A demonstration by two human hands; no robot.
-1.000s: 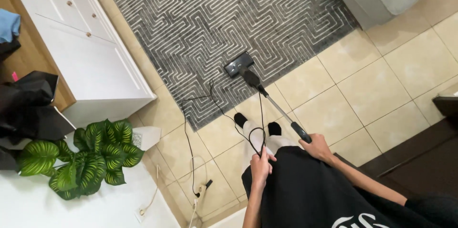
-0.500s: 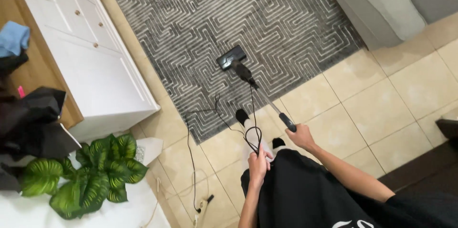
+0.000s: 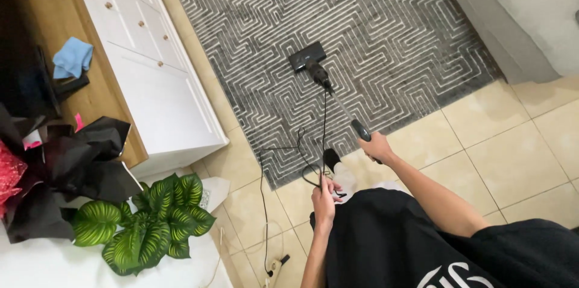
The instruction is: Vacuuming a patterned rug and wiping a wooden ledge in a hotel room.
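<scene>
A slim stick vacuum (image 3: 338, 100) runs from its black floor head (image 3: 307, 56) on the grey patterned rug (image 3: 338, 41) back to a dark handle. My right hand (image 3: 375, 147) is closed around that handle, arm stretched forward. My left hand (image 3: 324, 199) is held in front of my body and grips a loop of the black power cord (image 3: 313, 161). The cord hangs from the vacuum shaft, loops over the rug edge and trails down the tiles to a plug (image 3: 277, 264). My feet in white socks show between the hands.
A white drawer cabinet (image 3: 151, 65) with a wooden top stands at the left, a blue cloth (image 3: 73, 57) on it. Black wrapping (image 3: 72, 167) and a green leafy plant (image 3: 145, 218) sit at lower left. A grey sofa (image 3: 525, 10) borders the rug's right. Beige floor tiles (image 3: 512, 149) lie in front.
The vacuum head has slid farther onto the rug, away from me, with my right arm stretching forward. My left hand keeps the cord loop. The view has shifted slightly.
</scene>
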